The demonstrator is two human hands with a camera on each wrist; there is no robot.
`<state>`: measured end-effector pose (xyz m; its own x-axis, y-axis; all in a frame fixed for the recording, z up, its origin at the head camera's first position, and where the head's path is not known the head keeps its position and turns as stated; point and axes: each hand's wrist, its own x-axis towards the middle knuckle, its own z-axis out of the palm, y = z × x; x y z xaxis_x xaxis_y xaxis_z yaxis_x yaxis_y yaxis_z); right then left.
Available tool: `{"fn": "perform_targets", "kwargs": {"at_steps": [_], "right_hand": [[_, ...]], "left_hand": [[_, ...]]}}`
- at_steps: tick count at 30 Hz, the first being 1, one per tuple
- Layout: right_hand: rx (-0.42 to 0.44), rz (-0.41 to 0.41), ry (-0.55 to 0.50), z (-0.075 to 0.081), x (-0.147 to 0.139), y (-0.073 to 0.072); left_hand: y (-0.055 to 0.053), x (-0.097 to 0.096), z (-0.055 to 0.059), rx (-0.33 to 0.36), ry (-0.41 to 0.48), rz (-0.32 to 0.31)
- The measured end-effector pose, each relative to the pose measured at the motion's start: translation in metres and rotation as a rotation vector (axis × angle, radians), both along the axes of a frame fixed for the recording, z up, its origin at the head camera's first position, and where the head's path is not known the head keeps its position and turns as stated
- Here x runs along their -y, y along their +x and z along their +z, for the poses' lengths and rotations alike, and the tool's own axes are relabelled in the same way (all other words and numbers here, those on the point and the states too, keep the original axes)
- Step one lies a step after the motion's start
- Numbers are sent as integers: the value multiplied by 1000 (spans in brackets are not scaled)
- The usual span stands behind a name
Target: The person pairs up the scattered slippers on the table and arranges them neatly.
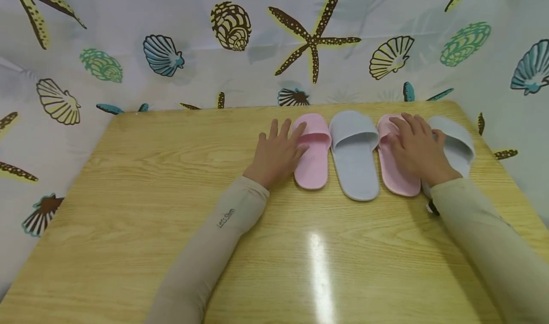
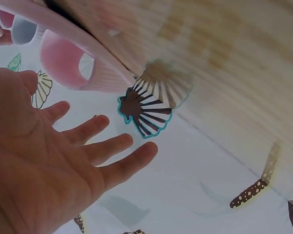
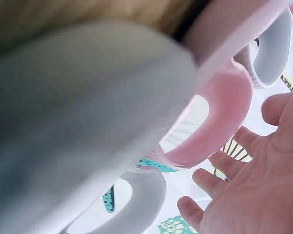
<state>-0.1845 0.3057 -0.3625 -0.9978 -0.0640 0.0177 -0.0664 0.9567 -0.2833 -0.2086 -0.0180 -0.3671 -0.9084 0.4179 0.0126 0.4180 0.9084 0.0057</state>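
Two pink and two pale grey slippers lie side by side, alternating in colour, toes toward the back edge. My left hand [image 1: 276, 153] hovers at the leftmost pink slipper [image 1: 312, 167], its fingers spread and nothing in its grasp. Above the other pink slipper [image 1: 396, 174] is my right hand [image 1: 418, 147], fingers loosely spread, covering part of it. Between the hands lies a grey slipper [image 1: 356, 167]. The second grey slipper [image 1: 456, 143] sits at the far right, partly behind my right hand and wrist. In the right wrist view the right palm [image 3: 259, 195] holds nothing.
The slippers lie on a wood-grain table [image 1: 171, 171] near its back edge. A white cloth [image 1: 193, 86] printed with shells and starfish hangs behind and at the sides. A small black and white item [image 1: 432, 208] shows beside the right wrist.
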Motion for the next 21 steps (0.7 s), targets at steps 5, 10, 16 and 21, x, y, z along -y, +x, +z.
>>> {"fn": "perform_targets", "kwargs": {"at_steps": [5,10,16,21], "right_hand": [[47,5,-8,-1,-4,-6],[79,-2,-38,-1,-5,-11],[95,-14,-71,-1,-7,-19],[140,-4,-77,-4,-10,-22]], "left_hand": [[-10,-7,-2,16,25,-30],[-18,-12,-3,47,70,-89],[-27,-17,-5,61,122,-105],[-30,-20,-6,92,124,-130]]}}
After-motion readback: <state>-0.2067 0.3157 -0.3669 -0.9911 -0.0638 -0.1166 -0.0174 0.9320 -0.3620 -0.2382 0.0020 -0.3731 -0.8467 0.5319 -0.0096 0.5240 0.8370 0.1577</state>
